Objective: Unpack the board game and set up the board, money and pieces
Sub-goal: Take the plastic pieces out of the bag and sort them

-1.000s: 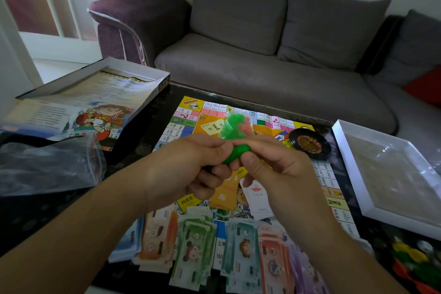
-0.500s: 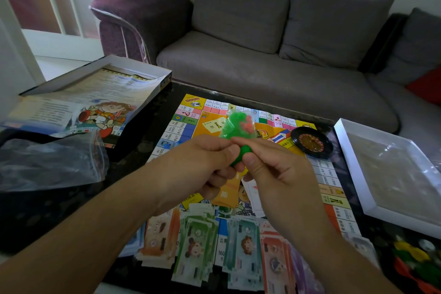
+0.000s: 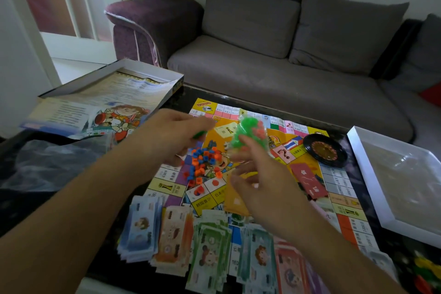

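Observation:
The colourful game board (image 3: 344,200) lies unfolded on the dark table. Several stacks of paper money (image 3: 210,253) are fanned along its near edge. A loose pile of small orange and blue pieces (image 3: 202,162) sits on the board's middle. My left hand (image 3: 171,136) hovers over the board's left side and pinches a small green tie (image 3: 199,135). My right hand (image 3: 260,181), blurred, holds up a clear bag of green and red pieces (image 3: 248,130) by its lower end. A black roulette wheel (image 3: 325,150), red cards (image 3: 310,181) and orange cards (image 3: 235,199) also lie on the board.
The box lid with a rule sheet (image 3: 107,102) sits at the table's left, with an empty plastic bag (image 3: 47,164) in front of it. A white box tray (image 3: 401,181) stands at the right. Coloured tokens (image 3: 427,267) lie at the near right corner. A grey sofa (image 3: 286,83) runs behind.
My hands have pulled apart: the left went left with the green tie, the right keeps the bag. The view has shifted, and the orange and blue pile now shows.

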`<control>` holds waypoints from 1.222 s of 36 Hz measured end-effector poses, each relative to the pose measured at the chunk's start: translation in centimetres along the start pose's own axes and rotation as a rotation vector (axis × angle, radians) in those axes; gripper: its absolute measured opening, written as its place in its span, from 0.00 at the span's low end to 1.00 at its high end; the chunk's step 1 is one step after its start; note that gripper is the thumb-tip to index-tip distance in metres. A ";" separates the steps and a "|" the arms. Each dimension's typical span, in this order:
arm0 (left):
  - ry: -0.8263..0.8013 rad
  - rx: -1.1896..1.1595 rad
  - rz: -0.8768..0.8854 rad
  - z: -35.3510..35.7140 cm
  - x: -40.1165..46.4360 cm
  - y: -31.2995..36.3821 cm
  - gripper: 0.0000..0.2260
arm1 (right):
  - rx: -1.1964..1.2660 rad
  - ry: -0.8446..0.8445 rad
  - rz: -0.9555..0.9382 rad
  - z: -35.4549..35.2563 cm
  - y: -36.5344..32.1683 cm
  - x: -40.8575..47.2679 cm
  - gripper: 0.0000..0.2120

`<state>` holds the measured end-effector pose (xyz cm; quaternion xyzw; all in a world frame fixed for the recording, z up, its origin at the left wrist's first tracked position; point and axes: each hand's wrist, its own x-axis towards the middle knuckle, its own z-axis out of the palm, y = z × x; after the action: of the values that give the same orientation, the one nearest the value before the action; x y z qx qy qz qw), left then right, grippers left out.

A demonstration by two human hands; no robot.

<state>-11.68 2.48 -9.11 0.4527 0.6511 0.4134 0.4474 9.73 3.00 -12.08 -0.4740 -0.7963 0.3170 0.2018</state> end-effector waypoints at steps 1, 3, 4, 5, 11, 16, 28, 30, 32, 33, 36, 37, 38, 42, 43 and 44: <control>0.050 -0.016 -0.014 -0.6 0.5 -0.1 0.18 | -0.015 0.033 0.032 0.2 0.4 0.8 0.31; 0.165 -0.013 -0.038 -1.6 1.1 -0.3 0.18 | -0.044 0.068 0.076 0.7 1.2 2.2 0.19; 0.207 -0.003 -0.045 -1.9 1.2 -0.3 0.18 | -0.055 0.075 0.081 1.0 1.6 2.9 0.16; 0.232 0.002 -0.045 -2.1 1.4 -0.3 0.17 | -0.069 0.074 0.077 1.3 1.8 3.6 0.14; 0.330 0.079 -0.032 -2.4 2.4 -0.3 0.18 | -0.183 0.047 0.027 4.2 1.9 8.4 0.14; 0.349 0.079 -0.001 -2.1 2.8 0.0 0.17 | -0.324 0.048 -0.021 5.9 1.7 11.4 0.11; 0.315 0.083 0.023 -2.0 2.8 0.0 0.17 | -0.352 0.082 0.014 8.1 1.5 13.1 0.05; 0.312 0.088 0.021 -2.0 2.7 -0.1 0.17 | -0.365 0.064 0.006 8.3 1.6 13.3 0.07; 0.301 0.092 0.025 -2.0 2.6 -0.2 0.17 | -0.388 0.070 -0.008 8.5 1.7 13.5 0.07; 0.289 0.092 0.030 -2.0 2.6 -0.2 0.17 | -0.396 0.078 -0.016 8.6 1.7 13.5 0.07; 0.246 0.098 0.082 -2.0 2.5 -0.5 0.17 | -0.406 0.084 -0.020 8.8 1.5 13.7 0.06; 0.224 0.085 0.101 -2.0 2.5 -0.6 0.15 | -0.401 0.087 -0.018 8.8 1.4 13.7 0.05; 0.195 0.066 0.116 -2.0 2.5 -0.8 0.14 | -0.391 0.095 -0.016 8.8 1.3 13.6 0.04; 0.073 0.018 0.134 -2.1 2.4 -1.1 0.09 | -0.243 0.174 -0.003 6.9 0.6 12.1 0.06; 0.049 -0.002 0.137 -2.0 2.3 -1.1 0.08 | -0.170 0.181 0.016 6.1 0.4 11.3 0.06; 0.024 -0.022 0.143 -2.0 2.1 -1.1 0.07 | -0.086 0.180 0.034 5.1 0.1 10.5 0.07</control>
<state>-14.22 4.00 -10.12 0.4882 0.6179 0.4569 0.4137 1.71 10.68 -15.65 -0.5220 -0.7798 0.2422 0.2466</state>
